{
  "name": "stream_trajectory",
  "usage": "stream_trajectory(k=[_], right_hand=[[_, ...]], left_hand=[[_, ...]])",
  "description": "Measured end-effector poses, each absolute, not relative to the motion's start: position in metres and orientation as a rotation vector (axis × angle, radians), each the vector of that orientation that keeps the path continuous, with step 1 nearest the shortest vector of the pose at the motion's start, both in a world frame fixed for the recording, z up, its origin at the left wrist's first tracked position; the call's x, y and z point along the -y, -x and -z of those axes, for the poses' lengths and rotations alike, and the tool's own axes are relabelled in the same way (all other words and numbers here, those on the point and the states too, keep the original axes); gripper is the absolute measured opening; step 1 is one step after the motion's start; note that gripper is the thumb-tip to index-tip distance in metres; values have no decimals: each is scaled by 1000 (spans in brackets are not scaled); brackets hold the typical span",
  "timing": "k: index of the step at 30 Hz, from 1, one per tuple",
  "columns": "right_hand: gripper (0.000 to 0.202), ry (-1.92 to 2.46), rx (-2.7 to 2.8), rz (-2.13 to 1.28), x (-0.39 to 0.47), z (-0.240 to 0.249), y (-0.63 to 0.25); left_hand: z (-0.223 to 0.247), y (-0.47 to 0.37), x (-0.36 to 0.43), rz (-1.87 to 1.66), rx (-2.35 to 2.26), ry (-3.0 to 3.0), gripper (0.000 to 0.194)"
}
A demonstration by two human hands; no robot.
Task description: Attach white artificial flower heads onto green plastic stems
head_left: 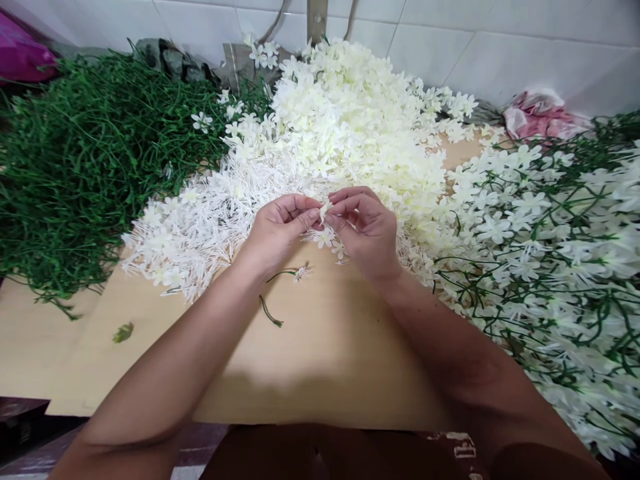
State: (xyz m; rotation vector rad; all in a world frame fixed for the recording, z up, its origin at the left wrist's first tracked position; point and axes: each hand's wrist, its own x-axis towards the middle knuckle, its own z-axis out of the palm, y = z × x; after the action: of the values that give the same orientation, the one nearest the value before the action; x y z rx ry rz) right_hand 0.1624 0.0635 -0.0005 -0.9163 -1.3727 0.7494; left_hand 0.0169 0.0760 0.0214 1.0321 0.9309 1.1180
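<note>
Between my fingertips, over the front of the blossom pile, is a small cream-white artificial flower piece [325, 212]. My left hand [287, 223] pinches it from the left, and my right hand [363, 230] pinches it from the right. Much of the piece is covered by the fingers. Loose white blossoms [327, 237] lie just below the hands. On the board nearer me are a short green stem with a white stamen tuft [301, 273] and a bare green stem [271, 312].
Green plastic stems [90, 147] heap up at left, cream blossoms [360, 113] at centre back, white stamen pieces [220, 200] before them. Assembled flowers on stems [540, 280] pile at right. A yellow-green scrap [123, 332] lies on the cardboard [310, 373]. A tiled wall [440, 47] stands behind.
</note>
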Motion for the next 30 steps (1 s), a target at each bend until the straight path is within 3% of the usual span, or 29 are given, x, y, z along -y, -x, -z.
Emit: stream_trajectory(k=[6, 12, 16, 24, 30], right_hand=[[13, 881, 1428, -776, -62, -6, -164], [24, 1011, 1525, -453, -56, -12, -161], [17, 1012, 1600, -334, -57, -6, -160], [14, 988, 1572, -466, -58, -6, -161], [26, 946, 1506, -873, -56, -17, -163]], left_hand=[[-25, -14, -76, -1136, -983, -1189, 30], [-22, -17, -76, -1277, -1155, -1360, 8], [-21, -20, -74, -1236, -1183, -1410, 7], [-22, -17, -75, -1193, -1136, -1442, 10], [-28, -15, -77, -1155, -1089, -1333, 17]])
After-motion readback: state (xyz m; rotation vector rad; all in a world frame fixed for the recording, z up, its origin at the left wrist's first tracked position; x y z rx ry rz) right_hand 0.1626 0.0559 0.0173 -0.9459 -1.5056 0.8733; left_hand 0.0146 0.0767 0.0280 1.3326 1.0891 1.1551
